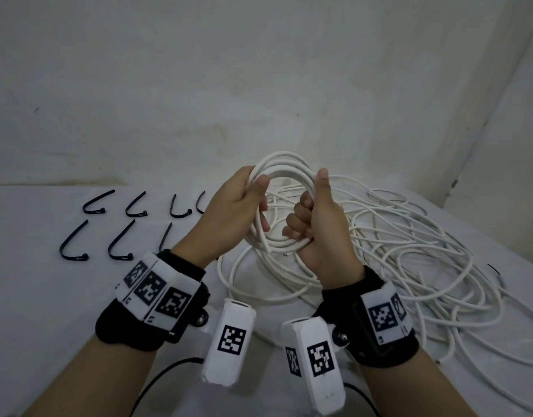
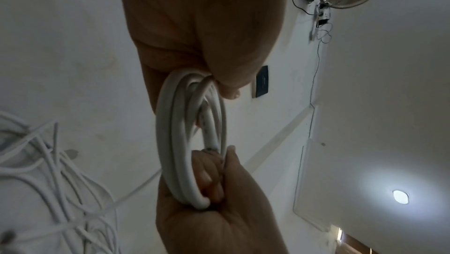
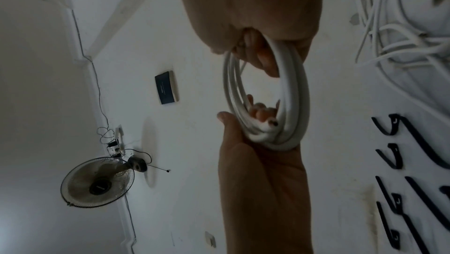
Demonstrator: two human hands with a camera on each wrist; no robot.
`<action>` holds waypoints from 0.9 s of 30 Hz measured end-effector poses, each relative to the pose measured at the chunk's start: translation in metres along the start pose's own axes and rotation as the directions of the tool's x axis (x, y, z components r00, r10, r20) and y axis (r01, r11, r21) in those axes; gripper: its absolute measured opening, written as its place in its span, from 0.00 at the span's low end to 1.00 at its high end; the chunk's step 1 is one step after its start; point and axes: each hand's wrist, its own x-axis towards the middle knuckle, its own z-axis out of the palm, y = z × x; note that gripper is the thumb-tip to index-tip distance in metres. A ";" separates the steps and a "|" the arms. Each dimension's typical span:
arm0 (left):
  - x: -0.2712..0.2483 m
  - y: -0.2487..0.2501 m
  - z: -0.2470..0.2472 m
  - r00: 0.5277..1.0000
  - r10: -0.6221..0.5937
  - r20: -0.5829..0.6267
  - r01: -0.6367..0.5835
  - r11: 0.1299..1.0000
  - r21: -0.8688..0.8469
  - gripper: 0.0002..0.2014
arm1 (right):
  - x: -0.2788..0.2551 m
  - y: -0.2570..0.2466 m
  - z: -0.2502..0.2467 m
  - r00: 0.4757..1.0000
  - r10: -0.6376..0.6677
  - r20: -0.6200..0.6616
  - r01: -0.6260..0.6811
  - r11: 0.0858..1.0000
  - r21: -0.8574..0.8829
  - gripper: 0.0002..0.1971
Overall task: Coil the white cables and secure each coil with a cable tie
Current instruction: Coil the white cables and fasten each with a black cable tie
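Observation:
A small coil of white cable (image 1: 284, 176) is held up above the table between both hands. My left hand (image 1: 232, 206) grips its left side, thumb over the strands and fingers curled through the loop. My right hand (image 1: 316, 224) grips the lower right side in a fist, thumb pointing up. In the left wrist view the coil (image 2: 170, 133) spans from the left hand (image 2: 194, 27) to the right hand (image 2: 214, 210). A cut cable end (image 3: 271, 123) shows in the right wrist view. Several black cable ties (image 1: 98, 203) lie in two rows at the left.
A big loose tangle of white cable (image 1: 409, 251) covers the table's right half and runs under the hands. The white table (image 1: 33, 296) meets walls behind and at right. A thin black wire (image 1: 169, 368) lies near the front edge. A wall fan (image 3: 97, 181) hangs behind.

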 end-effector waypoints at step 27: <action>0.004 0.002 -0.013 0.997 -0.033 0.064 0.029 0.998 0.062 0.13 | 0.004 0.003 -0.014 0.726 -0.535 0.432 0.642 0.304 -0.703 0.10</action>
